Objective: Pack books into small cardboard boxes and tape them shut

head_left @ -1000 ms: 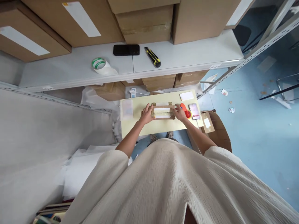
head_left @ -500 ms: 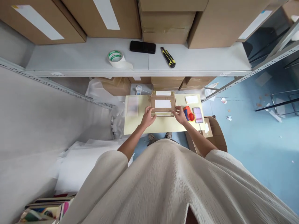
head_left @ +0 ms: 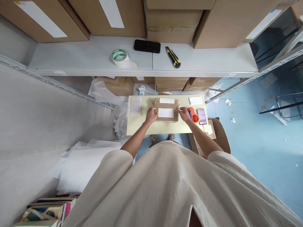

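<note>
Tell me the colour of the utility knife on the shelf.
Yellow and black utility knife, clearest in the head view.

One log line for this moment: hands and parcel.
left hand: on cardboard parcel left edge | right hand: on right edge | parcel: flat on yellow table

Stockroom or packing area of a small warehouse. Large brown cartons [head_left: 170,23] with white labels stand stacked along the back of a grey metal shelf [head_left: 203,60]. On the shelf's front edge: tape roll [head_left: 119,56], black phone [head_left: 147,46], yellow utility knife [head_left: 173,57]. More cartons on the level below. A small pale yellow table [head_left: 151,127] serves as packing bench, with a cardboard parcel [head_left: 166,110] near its far edge and a red tape dispenser [head_left: 193,114] at its right edge. Blue floor [head_left: 260,138] with paper scraps; white wrapping sheets [head_left: 80,167] piled left.
</note>
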`<act>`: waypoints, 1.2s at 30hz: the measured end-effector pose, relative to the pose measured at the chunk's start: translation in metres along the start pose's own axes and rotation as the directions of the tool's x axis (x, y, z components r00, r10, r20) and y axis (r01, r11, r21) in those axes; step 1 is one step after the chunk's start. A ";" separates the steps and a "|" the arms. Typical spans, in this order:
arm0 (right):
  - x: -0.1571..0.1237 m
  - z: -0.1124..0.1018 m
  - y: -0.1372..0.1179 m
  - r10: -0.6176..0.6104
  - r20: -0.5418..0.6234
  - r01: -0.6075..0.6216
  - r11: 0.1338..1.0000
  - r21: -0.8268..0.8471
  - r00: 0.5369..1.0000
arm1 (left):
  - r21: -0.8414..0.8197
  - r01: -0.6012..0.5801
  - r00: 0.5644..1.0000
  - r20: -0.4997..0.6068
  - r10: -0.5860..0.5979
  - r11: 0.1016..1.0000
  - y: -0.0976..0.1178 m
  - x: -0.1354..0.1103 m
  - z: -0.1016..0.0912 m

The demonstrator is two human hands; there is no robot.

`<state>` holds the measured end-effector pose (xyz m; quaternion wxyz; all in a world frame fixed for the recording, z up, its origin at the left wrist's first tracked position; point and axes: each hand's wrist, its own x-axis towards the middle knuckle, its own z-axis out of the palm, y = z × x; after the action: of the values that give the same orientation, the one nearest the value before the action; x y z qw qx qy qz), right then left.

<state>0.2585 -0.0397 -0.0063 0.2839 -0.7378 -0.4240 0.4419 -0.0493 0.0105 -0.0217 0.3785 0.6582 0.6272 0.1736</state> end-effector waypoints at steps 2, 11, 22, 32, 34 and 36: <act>0.003 0.001 -0.008 0.028 0.010 -0.028 0.999 0.020 1.000 | -0.029 0.091 0.995 0.028 -0.091 0.995 0.007 0.008 0.002; -0.011 -0.003 -0.025 0.004 0.104 -0.011 0.997 0.071 0.995 | -0.166 0.281 0.960 0.055 -0.275 0.945 0.019 0.008 -0.007; -0.016 -0.004 -0.015 0.030 0.060 -0.047 0.953 0.299 0.998 | -0.478 0.267 0.953 0.004 -0.302 0.837 0.001 -0.020 -0.009; -0.033 -0.023 -0.002 0.002 -0.094 0.005 0.997 0.072 0.996 | -0.183 0.115 0.960 -0.234 -0.157 0.976 -0.003 -0.044 -0.040; -0.031 -0.031 -0.016 -0.145 -0.175 0.129 0.987 -0.099 0.974 | -0.024 -0.031 0.956 -0.292 0.023 0.999 0.009 -0.040 -0.052; -0.028 -0.034 -0.035 -0.302 -0.117 0.269 0.934 -0.237 0.946 | 0.066 -0.177 0.966 -0.179 0.186 0.982 0.023 -0.031 -0.060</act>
<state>0.2686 -0.0487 0.0479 0.2942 -0.7262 -0.5499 0.2892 -0.0799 -0.0007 0.0419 0.2849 0.7032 0.6008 0.2518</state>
